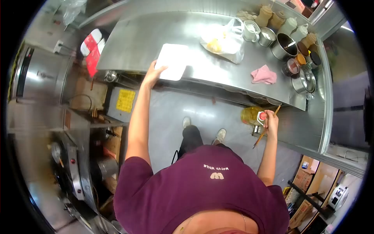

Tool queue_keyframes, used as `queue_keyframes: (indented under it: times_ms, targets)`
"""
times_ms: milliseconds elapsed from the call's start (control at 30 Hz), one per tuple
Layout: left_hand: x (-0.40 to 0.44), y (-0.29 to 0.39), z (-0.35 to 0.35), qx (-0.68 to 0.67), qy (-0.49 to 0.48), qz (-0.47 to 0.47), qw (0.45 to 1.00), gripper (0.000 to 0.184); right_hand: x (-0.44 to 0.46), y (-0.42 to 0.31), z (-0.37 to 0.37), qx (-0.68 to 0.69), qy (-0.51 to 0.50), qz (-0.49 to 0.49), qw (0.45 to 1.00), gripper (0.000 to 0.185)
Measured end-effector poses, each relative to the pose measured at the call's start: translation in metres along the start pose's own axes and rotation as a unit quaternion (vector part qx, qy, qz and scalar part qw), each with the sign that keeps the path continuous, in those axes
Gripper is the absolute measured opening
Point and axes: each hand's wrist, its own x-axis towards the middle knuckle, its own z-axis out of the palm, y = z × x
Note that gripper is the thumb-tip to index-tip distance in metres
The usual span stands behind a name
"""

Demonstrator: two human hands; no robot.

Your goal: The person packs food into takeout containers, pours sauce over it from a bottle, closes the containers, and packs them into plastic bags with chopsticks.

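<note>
In the head view my left hand (153, 74) grips the lower left edge of a white rectangular board (171, 61) over the front edge of the steel counter (136, 43). Off to the right, my right hand (271, 123) is closed around a thin brown stick (258, 139), right at the red cap of a large bottle of yellow liquid (249, 116). The bottle stands below the counter's front edge. My fingers partly cover the cap and its white handle.
On the counter are a white plastic bag (230, 41), a pink cloth (263, 75), metal pots (283, 47), jars and squeeze bottles (288, 25). Left, a red and white item (92, 54) is at the counter's end; a yellow tray (125, 100) lies lower.
</note>
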Motion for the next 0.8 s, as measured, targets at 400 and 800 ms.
queue_keyframes:
  times_ms: [400, 800]
  targets:
    - [0.245, -0.028, -0.082, 0.215, -0.333, 0.022, 0.918, 0.056, -0.118, 0.076, 0.074, -0.099, 0.258, 0.123, 0.953, 0.027]
    - [0.18, 0.107, 0.219, 0.151, -0.324, 0.516, 0.778, 0.021, -0.228, 0.031, 0.185, -0.14, 0.536, 0.213, 0.805, 0.041]
